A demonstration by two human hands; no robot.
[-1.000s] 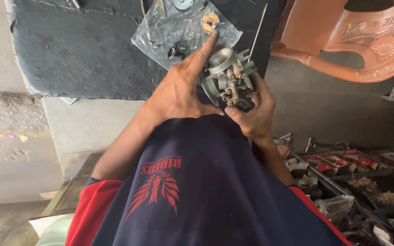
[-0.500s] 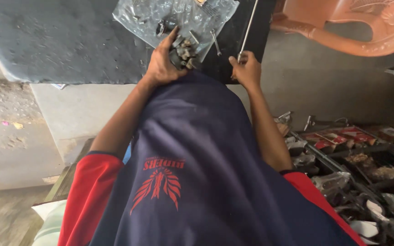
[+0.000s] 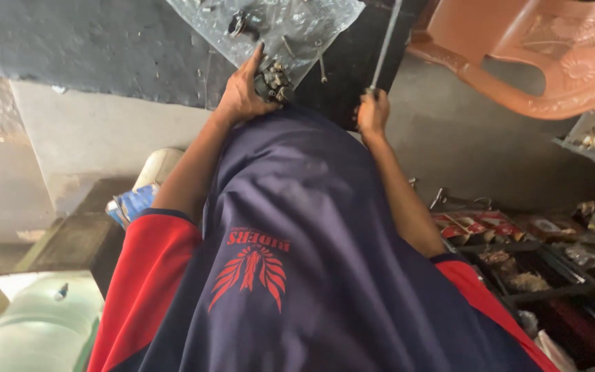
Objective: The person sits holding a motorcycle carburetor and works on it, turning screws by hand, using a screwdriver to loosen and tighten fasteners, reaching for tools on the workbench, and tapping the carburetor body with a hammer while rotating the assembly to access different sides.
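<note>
Nearest the camera, a navy shirt with red sleeves and a red feathered print (image 3: 253, 272) fills the lower view. Both forearms reach away from it. The left hand (image 3: 242, 93) is curled around a small grey metal engine part with brass fittings (image 3: 275, 81), thumb and fingers closed on its side, at the near edge of a crumpled clear plastic sheet (image 3: 297, 21). The right hand (image 3: 372, 114) is closed in a fist on the lower end of a thin grey metal rod (image 3: 385, 45), which runs away over a dark surface; it may be a screwdriver shaft, though its tip is out of view. Small screws (image 3: 321, 65) lie on the sheet just beside the part. Farther right stands an orange plastic chair (image 3: 552, 55).
</note>
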